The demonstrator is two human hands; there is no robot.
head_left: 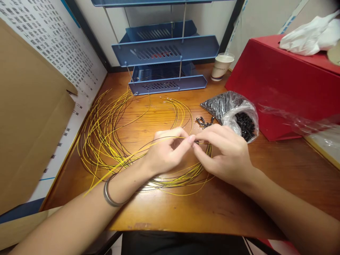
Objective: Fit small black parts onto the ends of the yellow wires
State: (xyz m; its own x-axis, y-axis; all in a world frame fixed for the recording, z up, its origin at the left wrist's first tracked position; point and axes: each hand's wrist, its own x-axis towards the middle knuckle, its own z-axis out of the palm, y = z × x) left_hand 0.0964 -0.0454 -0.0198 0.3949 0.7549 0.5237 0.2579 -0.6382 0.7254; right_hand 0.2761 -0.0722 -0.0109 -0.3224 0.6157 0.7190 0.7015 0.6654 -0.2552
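My left hand [168, 150] pinches a thin yellow wire [143, 146] between thumb and forefinger; the wire trails back over my forearm. Fingertip to fingertip with it, my right hand [223, 150] is closed on a small black piece [196, 142], mostly hidden by the fingers. Under and around both hands lies a loose coil of yellow and dark wires [106, 141] on the wooden table. Just beyond my right hand are several small black pieces with metal ends [204, 122], beside an open clear plastic bag [228, 102] filled with black pieces [244, 125].
A blue tiered tray rack [164, 53] stands at the back of the table [180, 219], with a paper cup [222, 67] to its right. At right is a red box [281, 81] topped with crumpled white plastic [309, 35]. Brown cardboard [29, 113] leans at left.
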